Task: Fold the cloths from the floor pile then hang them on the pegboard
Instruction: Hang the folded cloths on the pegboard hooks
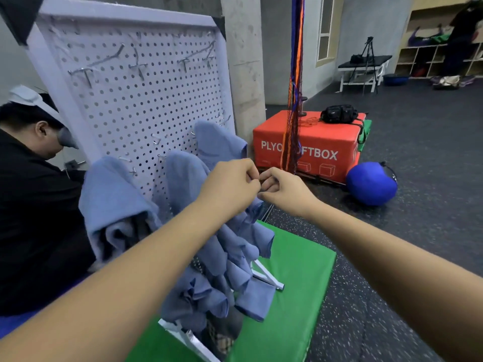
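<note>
Nearest of all, two bare forearms were stretched forward, and beneath them a green mat was spread on the floor. Above the mat a blue cloth was held up, bunched and drooping in uneven folds. Its top edge was pinched by the left hand, whose fingers were curled tight. The right hand was drawn in against it, fingertip to fingertip, and was judged to be pinching the same edge, though that grip was partly hidden.

Just behind, the pegboard was leaned back, with hung cloths draped over its lower part and the upper hooks left bare. A person in black was seated at the left beside the board. Farther right, a red box and a blue ball were set on the floor.

Since the cloth was gathered rather than squarely folded, it could be hung crumpled. Only a narrow edge was held, so a loosened pinch could let it drop to the mat. The crowded neighbours could be brushed off their hooks as it was brought in.
</note>
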